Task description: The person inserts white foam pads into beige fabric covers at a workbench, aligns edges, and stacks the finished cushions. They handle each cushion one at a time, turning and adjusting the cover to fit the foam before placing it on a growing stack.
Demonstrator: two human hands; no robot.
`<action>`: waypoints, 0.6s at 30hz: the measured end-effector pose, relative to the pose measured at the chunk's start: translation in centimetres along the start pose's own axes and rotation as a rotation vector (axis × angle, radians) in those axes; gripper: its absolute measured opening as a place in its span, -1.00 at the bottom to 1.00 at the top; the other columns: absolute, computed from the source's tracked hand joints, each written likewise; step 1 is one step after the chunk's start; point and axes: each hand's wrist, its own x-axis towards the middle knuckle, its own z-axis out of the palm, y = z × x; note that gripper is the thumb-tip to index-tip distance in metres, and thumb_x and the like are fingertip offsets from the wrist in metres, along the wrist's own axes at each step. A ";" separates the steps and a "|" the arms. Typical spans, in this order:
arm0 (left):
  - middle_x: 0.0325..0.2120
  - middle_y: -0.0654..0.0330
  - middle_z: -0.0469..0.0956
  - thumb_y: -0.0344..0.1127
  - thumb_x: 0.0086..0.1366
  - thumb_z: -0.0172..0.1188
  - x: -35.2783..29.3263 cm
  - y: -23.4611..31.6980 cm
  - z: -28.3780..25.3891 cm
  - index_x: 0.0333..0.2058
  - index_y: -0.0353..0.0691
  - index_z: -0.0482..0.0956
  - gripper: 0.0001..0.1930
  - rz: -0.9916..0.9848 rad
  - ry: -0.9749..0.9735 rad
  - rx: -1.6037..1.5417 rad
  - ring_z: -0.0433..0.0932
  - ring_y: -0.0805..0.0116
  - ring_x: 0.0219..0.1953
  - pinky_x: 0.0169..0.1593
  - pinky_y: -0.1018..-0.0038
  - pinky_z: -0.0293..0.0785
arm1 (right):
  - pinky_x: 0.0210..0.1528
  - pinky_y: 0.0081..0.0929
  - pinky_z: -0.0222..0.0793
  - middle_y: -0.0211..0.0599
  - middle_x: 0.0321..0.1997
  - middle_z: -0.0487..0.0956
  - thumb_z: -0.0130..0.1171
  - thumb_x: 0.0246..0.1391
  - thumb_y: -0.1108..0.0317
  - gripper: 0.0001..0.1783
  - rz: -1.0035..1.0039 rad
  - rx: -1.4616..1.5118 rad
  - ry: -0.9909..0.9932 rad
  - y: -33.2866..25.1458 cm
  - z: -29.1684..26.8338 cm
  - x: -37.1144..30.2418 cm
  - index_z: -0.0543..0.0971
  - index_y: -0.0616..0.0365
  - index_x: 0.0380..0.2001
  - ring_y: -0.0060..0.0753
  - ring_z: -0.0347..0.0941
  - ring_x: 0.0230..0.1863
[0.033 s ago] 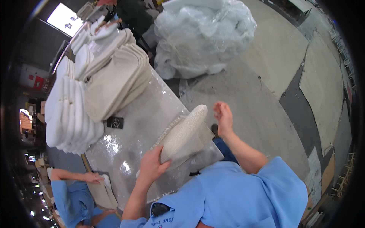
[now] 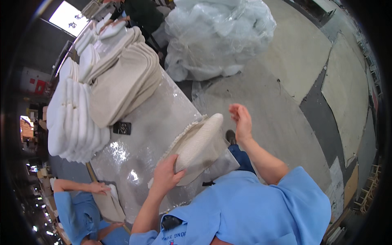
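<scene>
My left hand (image 2: 165,177) grips the near end of a long cream-white cushion pad (image 2: 200,141). The pad lies tilted over a flat beige cover (image 2: 212,163) at the near edge of a table wrapped in clear plastic (image 2: 151,118). My right hand (image 2: 241,118) is raised just past the pad's far end, off the table's side. It holds nothing and its fingers are apart.
On the table stand a leaning stack of beige covers (image 2: 122,81), rows of white pads (image 2: 71,118) and a small black object (image 2: 122,128). A big clear bag of white filling (image 2: 216,36) sits on the floor. A person in blue (image 2: 77,208) works at lower left, another person (image 2: 139,12) at the far end.
</scene>
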 end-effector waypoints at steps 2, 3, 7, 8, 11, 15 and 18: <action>-0.08 -0.12 0.68 -0.08 0.16 0.45 0.3 1.4 1.1 0.25 -0.21 0.50 -0.30 0.032 -0.001 0.012 0.64 -0.22 0.00 0.05 0.05 0.55 | 0.07 -0.41 0.41 -0.33 -0.07 0.71 -0.02 0.53 0.10 -0.61 -0.151 -0.061 -0.181 -2.1 0.2 0.3 0.66 0.16 -0.07 -0.42 0.58 -0.06; -0.06 -0.11 0.68 -0.07 0.17 0.44 0.0 1.9 1.7 0.27 -0.22 0.48 -0.28 0.033 0.009 0.012 0.63 -0.23 0.01 0.05 0.04 0.55 | 0.07 -0.41 0.39 -0.34 -0.10 0.73 -0.03 0.54 0.08 -0.57 -0.216 -0.094 -0.290 -2.7 0.5 -0.1 0.70 0.18 -0.13 -0.44 0.59 -0.09; 0.19 -0.16 0.56 -0.01 0.14 0.47 0.5 1.1 2.7 0.38 -0.29 0.35 -0.10 -0.023 -0.174 -0.040 0.54 -0.20 0.22 0.25 0.09 0.49 | 0.14 -0.40 0.41 -0.17 -0.24 0.74 -0.09 0.54 0.09 -0.44 -0.139 -0.323 -0.618 -2.6 1.3 0.1 0.69 0.27 -0.37 -0.29 0.62 -0.14; 0.27 -0.19 0.49 0.01 0.13 0.48 0.8 1.1 3.0 0.41 -0.32 0.32 -0.05 -0.043 -0.245 -0.076 0.48 -0.19 0.30 0.32 0.11 0.44 | 0.17 -0.40 0.41 -0.16 -0.28 0.74 -0.09 0.53 0.10 -0.43 -0.100 -0.309 -0.617 -2.6 1.0 0.4 0.69 0.28 -0.42 -0.28 0.62 -0.15; 0.46 -0.23 0.25 0.08 0.11 0.51 1.4 0.7 4.2 0.48 -0.35 0.20 0.09 -0.015 -0.366 -0.128 0.24 -0.16 0.50 0.51 0.16 0.23 | 0.23 -0.40 0.40 -0.15 -0.34 0.74 -0.08 0.50 0.14 -0.44 -0.022 -0.248 -0.717 -2.1 0.1 2.0 0.69 0.28 -0.47 -0.28 0.63 -0.18; 0.55 -0.23 0.07 0.08 0.19 0.46 1.8 -0.6 7.0 0.54 -0.31 0.10 0.10 0.154 -0.353 -0.138 0.04 -0.16 0.60 0.60 0.16 0.06 | 0.04 -0.38 0.52 -0.15 -0.37 0.75 0.09 0.41 0.19 -0.54 0.213 -0.221 -0.818 -1.8 -1.2 4.6 0.73 0.30 -0.45 -0.30 0.63 -0.23; 0.53 -0.21 0.12 0.08 0.30 0.39 2.5 -3.4 9.2 0.50 -0.29 0.20 -0.05 0.222 -0.330 -0.345 0.12 -0.18 0.56 0.56 0.11 0.12 | -0.02 -0.34 0.57 -0.12 -0.32 0.75 0.21 0.34 0.12 -0.58 0.430 -0.552 -0.855 -2.1 1.0 6.6 0.75 0.32 -0.32 -0.26 0.66 -0.22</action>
